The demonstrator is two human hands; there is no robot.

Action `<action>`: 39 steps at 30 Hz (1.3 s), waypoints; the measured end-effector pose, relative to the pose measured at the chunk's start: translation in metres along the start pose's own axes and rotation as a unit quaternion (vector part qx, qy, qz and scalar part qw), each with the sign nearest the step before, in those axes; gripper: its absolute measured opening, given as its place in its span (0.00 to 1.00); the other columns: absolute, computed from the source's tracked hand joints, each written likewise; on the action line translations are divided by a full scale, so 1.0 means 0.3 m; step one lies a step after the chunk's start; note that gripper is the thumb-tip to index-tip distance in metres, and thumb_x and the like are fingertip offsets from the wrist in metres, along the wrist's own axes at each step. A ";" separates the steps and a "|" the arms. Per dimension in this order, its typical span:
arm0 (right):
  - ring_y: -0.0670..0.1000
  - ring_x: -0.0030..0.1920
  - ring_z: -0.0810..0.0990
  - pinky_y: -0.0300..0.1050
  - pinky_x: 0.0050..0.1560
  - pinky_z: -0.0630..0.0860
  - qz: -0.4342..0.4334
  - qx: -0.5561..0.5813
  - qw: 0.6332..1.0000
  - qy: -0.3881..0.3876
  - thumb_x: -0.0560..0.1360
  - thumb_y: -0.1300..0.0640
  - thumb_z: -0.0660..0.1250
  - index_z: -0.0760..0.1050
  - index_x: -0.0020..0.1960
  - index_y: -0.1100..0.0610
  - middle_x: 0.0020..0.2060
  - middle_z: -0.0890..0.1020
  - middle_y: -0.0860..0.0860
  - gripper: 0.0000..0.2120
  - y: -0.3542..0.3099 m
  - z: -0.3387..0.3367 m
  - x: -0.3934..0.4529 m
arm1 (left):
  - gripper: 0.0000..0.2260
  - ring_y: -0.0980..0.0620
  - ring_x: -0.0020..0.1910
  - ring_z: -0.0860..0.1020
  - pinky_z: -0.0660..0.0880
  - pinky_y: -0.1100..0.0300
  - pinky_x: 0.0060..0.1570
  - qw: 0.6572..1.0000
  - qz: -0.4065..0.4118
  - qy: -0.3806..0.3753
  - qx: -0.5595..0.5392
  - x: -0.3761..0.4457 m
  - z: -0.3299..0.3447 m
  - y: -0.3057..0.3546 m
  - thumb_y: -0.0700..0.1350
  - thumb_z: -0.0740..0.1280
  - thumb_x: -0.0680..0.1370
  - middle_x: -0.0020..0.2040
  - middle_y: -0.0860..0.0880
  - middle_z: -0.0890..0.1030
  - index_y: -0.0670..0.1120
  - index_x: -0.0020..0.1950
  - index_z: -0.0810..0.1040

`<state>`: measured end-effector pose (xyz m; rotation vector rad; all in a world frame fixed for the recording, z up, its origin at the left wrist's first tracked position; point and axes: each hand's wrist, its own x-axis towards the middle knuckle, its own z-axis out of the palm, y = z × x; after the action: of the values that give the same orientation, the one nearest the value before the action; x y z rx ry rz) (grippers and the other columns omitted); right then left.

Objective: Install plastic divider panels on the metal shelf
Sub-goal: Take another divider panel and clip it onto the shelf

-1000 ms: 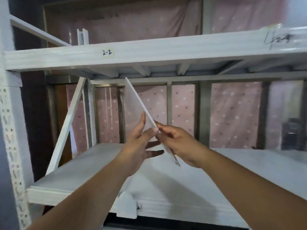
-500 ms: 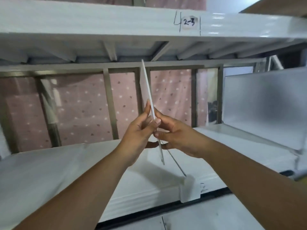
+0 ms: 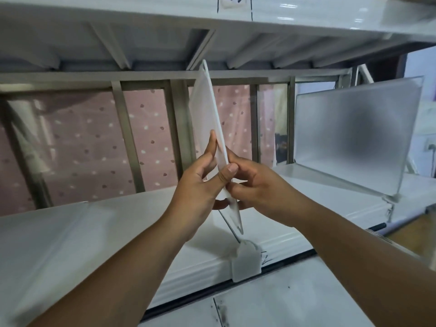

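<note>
I hold a thin, frosted plastic divider panel [image 3: 206, 119] edge-on and nearly upright in the shelf bay. My left hand [image 3: 200, 182] pinches its lower part from the left, and my right hand [image 3: 254, 185] grips the same edge from the right. The panel's top corner reaches close to the underside of the upper shelf [image 3: 141, 38]. Its bottom tip hangs just above the white metal shelf board [image 3: 82, 237], over a white plastic clip [image 3: 246, 264] on the shelf's front lip. A second frosted divider panel [image 3: 354, 138] stands upright on the shelf at the right.
Grey metal uprights [image 3: 125, 138] run along the back of the bay in front of a pink spotted curtain [image 3: 87, 142]. A lower white surface [image 3: 295, 303] lies under the shelf's front edge. The upper shelf beam carries a handwritten label [image 3: 232, 3].
My view has swung right along the shelf, bringing the right-hand standing panel into sight. The held panel has turned from a slant to nearly upright and come closer to the front clip.
</note>
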<state>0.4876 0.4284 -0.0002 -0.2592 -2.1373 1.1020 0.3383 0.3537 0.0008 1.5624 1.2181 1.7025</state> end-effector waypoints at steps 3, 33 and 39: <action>0.67 0.50 0.80 0.75 0.51 0.80 -0.011 -0.018 1.000 -0.006 0.82 0.67 0.61 0.68 0.78 0.38 0.58 0.84 0.43 0.32 0.012 0.010 -0.013 | 0.36 0.51 0.64 0.82 0.85 0.56 0.41 1.000 0.008 0.001 0.013 -0.020 0.002 -0.003 0.58 0.74 0.73 0.71 0.56 0.81 0.71 0.79 0.64; 0.46 0.50 0.84 0.49 0.51 0.86 0.005 -0.024 0.998 0.053 0.80 0.70 0.63 0.74 0.74 0.47 0.52 0.86 0.39 0.28 0.077 0.029 -0.061 | 0.36 0.59 0.52 0.86 0.87 0.57 0.44 0.996 0.029 0.012 0.087 -0.035 0.030 -0.057 0.55 0.72 0.74 0.66 0.65 0.81 0.73 0.78 0.62; 0.48 0.41 0.84 0.42 0.41 0.82 0.007 -0.056 0.995 0.082 0.77 0.66 0.64 0.78 0.67 0.43 0.47 0.86 0.47 0.24 0.100 0.043 -0.073 | 0.34 0.60 0.51 0.87 0.86 0.56 0.44 0.992 0.053 0.012 0.113 -0.021 0.018 -0.110 0.47 0.73 0.80 0.56 0.71 0.84 0.71 0.78 0.63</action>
<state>0.4908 0.4285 -0.0393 -0.4038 -2.0550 0.9358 0.3385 0.3649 -0.0314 1.7719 1.4034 1.7005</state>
